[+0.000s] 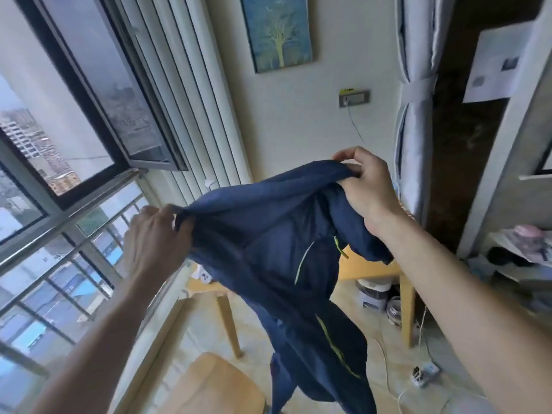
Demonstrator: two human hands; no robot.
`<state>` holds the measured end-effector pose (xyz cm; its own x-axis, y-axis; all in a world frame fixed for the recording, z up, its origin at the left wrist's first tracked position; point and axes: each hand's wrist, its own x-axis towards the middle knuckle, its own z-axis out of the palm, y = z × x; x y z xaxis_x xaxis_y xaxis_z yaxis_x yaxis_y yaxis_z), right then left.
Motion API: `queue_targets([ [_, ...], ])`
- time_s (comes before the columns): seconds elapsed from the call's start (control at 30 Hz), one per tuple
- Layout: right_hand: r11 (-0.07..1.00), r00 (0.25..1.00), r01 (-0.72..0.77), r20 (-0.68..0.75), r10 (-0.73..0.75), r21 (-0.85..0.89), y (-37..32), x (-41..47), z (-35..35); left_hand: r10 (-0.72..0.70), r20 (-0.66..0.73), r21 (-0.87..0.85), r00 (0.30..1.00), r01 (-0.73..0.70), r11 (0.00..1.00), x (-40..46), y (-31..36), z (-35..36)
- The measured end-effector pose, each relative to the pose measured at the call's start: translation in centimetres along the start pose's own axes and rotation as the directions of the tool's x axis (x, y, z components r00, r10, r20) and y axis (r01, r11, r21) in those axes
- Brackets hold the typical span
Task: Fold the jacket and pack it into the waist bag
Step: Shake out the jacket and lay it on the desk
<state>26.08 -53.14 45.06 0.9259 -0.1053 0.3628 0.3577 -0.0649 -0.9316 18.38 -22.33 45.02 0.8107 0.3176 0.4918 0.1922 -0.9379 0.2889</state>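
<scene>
A dark blue jacket [268,249] with yellow-green zipper lines hangs in the air in front of me, held up by its top edge. My left hand [155,237] pinches the fabric at the left end. My right hand [367,192] grips the bunched fabric at the upper right. The jacket's lower part dangles down toward the floor, partly twisted. No waist bag is visible in the head view.
A wooden table [370,268] stands behind the jacket, and a wooden chair seat [215,386] is below it. A large window with railings [59,204] fills the left. A power strip [424,373] and cables lie on the floor at right. A cluttered shelf [519,258] stands at far right.
</scene>
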Motion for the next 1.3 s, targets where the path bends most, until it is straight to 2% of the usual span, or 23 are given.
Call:
queue_targets([
  [0.1,1.0,1.0,0.004,0.008,-0.004,-0.016,-2.1,1.8,1.0,0.203,0.139,-0.305,0.969,-0.154,0.94,-0.1,6.1,1.2],
  [0.2,0.986,0.996,0.065,0.074,-0.054,-0.155,-3.2,2.9,3.0,0.356,0.294,-0.446,0.887,-0.202,0.872,0.5,12.7,4.1],
  [0.27,0.973,0.972,0.145,0.211,-0.106,-0.178,-3.4,3.7,3.1,0.344,0.302,-0.57,0.889,-0.121,0.813,2.3,14.7,6.4],
  [0.33,0.966,0.922,0.16,0.38,-0.074,-0.201,-2.8,4.4,1.2,0.26,0.275,-0.768,0.926,0.048,0.639,4.4,14.7,8.1],
  [0.37,0.952,0.907,0.164,0.419,-0.043,-0.258,-2.0,4.8,-0.3,0.225,0.293,-0.822,0.929,0.124,0.556,5.3,14.4,8.5],
  [0.47,0.898,0.905,0.074,0.407,0.122,-0.433,1.4,5.2,-4.7,0.205,0.39,-0.869,0.898,0.284,0.406,7.8,14.0,8.5],
  [0.53,0.847,0.87,0.015,0.424,0.25,-0.531,3.9,4.9,-5.0,0.205,0.446,-0.87,0.871,0.368,0.328,9.4,14.2,8.8],
  [0.6,0.854,0.867,-0.053,0.4,0.297,-0.518,5.7,4.7,-2.8,0.226,0.476,-0.865,0.85,0.405,0.295,11.0,14.6,9.6],
  [0.73,0.948,0.943,-0.229,0.193,0.273,-0.223,7.9,6.1,1.9,0.285,0.505,-0.851,0.815,0.415,0.321,13.0,14.1,11.2],
  [0.9,0.975,0.975,-0.22,-0.025,0.219,-0.024,6.9,9.6,2.6,0.213,0.51,-0.837,0.833,0.424,0.346,17.3,9.0,13.3],
  [1.03,0.979,0.973,-0.195,-0.113,0.2,0.055,5.1,11.7,2.2,0.007,0.456,-0.76,0.89,0.386,0.523,22.1,2.4,16.3],
  [1.13,0.963,0.955,-0.239,-0.152,0.257,0.125,4.0,12.8,3.5,-0.203,0.282,-0.584,0.938,0.336,0.739,23.1,0.0,16.8],
  [1.17,0.956,0.95,-0.251,-0.15,0.274,0.152,3.8,13.0,4.2,-0.2,0.196,-0.567,0.96,0.277,0.776,22.6,0.1,16.4],
  [1.2,0.949,0.948,-0.263,-0.134,0.287,0.171,3.6,13.2,5.0,-0.11,0.143,-0.594,0.984,0.174,0.785,22.1,0.6,16.2],
  [1.23,0.941,0.947,-0.279,-0.111,0.303,0.192,3.4,13.4,5.9,0.042,0.189,-0.645,0.981,0.092,0.759,21.2,1.6,15.6],
  [1.27,0.932,0.945,-0.297,-0.077,0.318,0.209,3.2,13.4,6.7,0.206,0.325,-0.695,0.923,0.085,0.714,20.3,2.8,15.2],
  [1.3,0.923,0.943,-0.316,-0.038,0.332,0.219,3.1,13.5,7.6,0.345,0.493,-0.721,0.799,0.154,0.675,19.4,4.0,15.0],
])
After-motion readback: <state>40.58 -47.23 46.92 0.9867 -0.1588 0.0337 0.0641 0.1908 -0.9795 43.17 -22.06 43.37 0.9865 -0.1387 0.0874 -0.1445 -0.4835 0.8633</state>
